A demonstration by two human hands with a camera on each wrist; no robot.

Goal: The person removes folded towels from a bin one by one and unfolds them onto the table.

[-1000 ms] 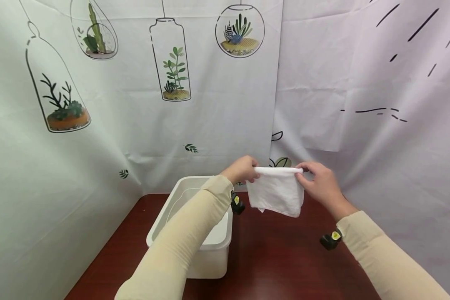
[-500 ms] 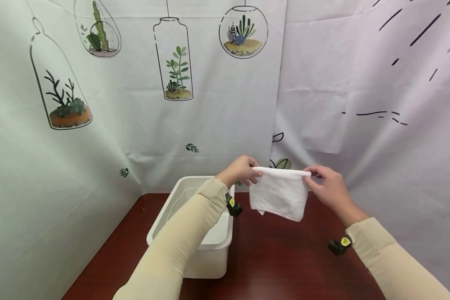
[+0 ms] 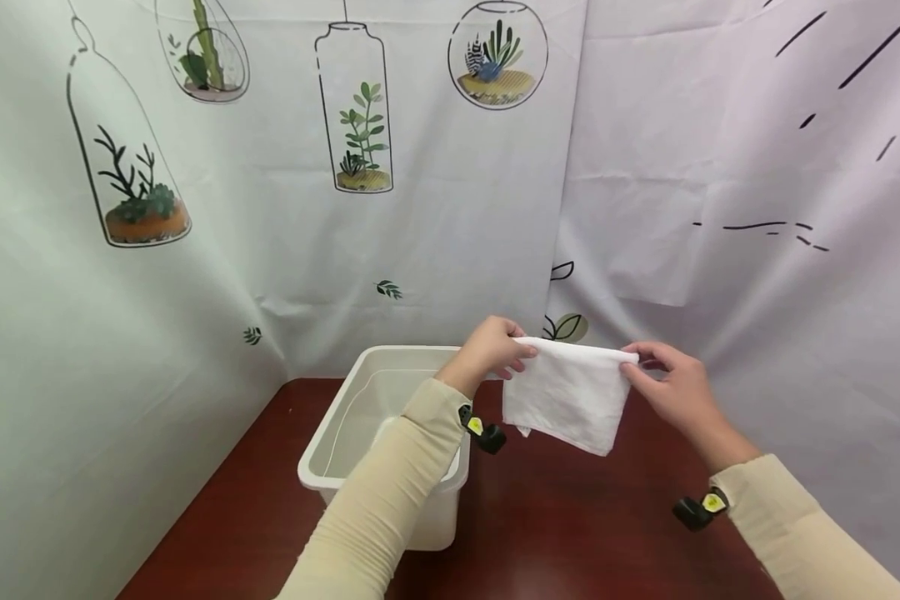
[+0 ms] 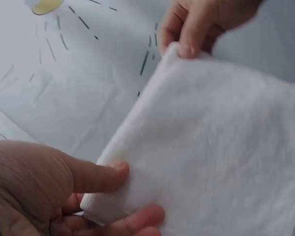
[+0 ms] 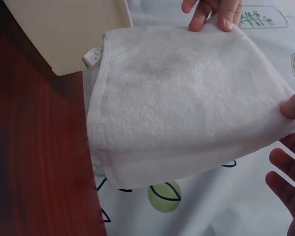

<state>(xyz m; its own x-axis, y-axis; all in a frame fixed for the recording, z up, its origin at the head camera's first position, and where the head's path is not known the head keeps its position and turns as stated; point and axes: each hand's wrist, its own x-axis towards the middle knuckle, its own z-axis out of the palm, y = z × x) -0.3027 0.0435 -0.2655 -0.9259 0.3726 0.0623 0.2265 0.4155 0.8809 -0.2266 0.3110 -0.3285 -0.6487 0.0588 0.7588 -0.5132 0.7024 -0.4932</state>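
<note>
The white cloth point(image 3: 570, 393) hangs above the table point(image 3: 570, 517) near its far edge, right of the tub point(image 3: 437, 523) by the far-left corner; the left hand point(image 3: 490, 350) and right hand point(image 3: 681, 382) each pinch a top corner between thumb and fingers. Raising the right slightly should level the sloping top edge; gentle, even tension should help its layers hang flush
</note>
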